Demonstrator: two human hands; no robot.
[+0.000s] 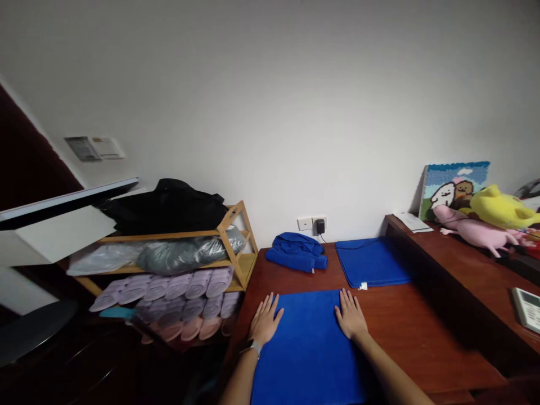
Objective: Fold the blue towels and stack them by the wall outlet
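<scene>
Left hand (265,322) and right hand (351,316): palms down, fingers spread, empty, on far side edges of cloth (310,349) | cloth: on table (426,332), near end cut off

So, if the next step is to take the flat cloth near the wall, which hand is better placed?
Probably the right hand: it lies at the far right corner of the spread cloth, close to the flat cloth. The left hand, at the far left corner, is farther.
</scene>
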